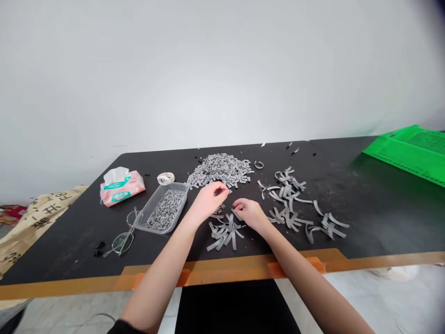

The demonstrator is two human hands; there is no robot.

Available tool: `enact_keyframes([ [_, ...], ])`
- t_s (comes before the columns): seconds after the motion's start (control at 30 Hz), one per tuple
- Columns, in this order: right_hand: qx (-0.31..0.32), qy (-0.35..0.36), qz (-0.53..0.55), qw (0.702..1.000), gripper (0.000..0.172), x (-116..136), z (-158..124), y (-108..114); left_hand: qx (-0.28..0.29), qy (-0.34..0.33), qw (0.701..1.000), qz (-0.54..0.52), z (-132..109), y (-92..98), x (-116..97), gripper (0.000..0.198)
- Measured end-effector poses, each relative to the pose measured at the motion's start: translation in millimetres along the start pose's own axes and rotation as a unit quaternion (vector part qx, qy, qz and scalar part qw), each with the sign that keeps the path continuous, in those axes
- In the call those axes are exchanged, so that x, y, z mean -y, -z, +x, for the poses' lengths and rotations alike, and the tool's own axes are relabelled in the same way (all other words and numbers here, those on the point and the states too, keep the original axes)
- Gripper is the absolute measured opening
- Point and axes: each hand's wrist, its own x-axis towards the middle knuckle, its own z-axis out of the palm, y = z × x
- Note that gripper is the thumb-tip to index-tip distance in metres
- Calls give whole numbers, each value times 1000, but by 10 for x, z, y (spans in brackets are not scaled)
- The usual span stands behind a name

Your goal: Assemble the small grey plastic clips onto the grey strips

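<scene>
My left hand (211,200) is over the middle of the table, thumb and fingers curled together at the tips. Whatever is in that pinch is too small to make out. To its right, my right hand (251,214) is closed, its fingertips on the end of a grey strip (238,215). A bunch of grey strips (225,234) lies just below both hands. Beyond my left hand spreads a heap of small grey pieces (222,168). Several small pieces (219,208) lie between the hands, partly hidden by the left one.
Left of my arm stands a clear plastic tub (179,218) holding many small grey pieces. Near it are eyeglasses (122,243), a tissue pack (122,188) and a white roll (166,178). More grey strips (288,215) lie at right, and a green plastic sheet (410,153) farther right.
</scene>
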Motion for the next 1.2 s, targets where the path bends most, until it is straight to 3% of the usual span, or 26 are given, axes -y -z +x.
enact_keyframes([
  [0.17, -21, 8, -6, 1000, 10, 3, -71, 62, -27, 75, 990, -118, -489, 72, 126, 21],
  [0.3, -26, -1, -29, 999, 16, 96, -172, 155, -117, 150, 936, -297, -849, -129, 205, 21],
  [0.4, -28, -2, -48, 998, 14, 178, -232, 239, -159, 174, 912, -335, -966, -280, 192, 18],
  [0.57, 10, 10, -162, 987, 18, 197, -267, 317, -155, 173, 913, -335, -1030, -311, 199, 14],
  [0.73, 76, -2, -226, 971, 10, 209, -220, 305, -66, 179, 922, -336, -926, -133, 201, 16],
  [0.9, 118, 18, -213, 970, 12, 340, 22, 411, 22, 125, 932, -340, -471, -97, 187, 15],
  [1.03, 136, 33, -80, 987, 9, 324, 205, 448, 10, 124, 931, -342, -241, -243, 341, 18],
  [1.2, 113, 0, 33, 993, 10, 197, 204, 359, -28, 125, 925, -359, -262, -310, 514, 23],
])
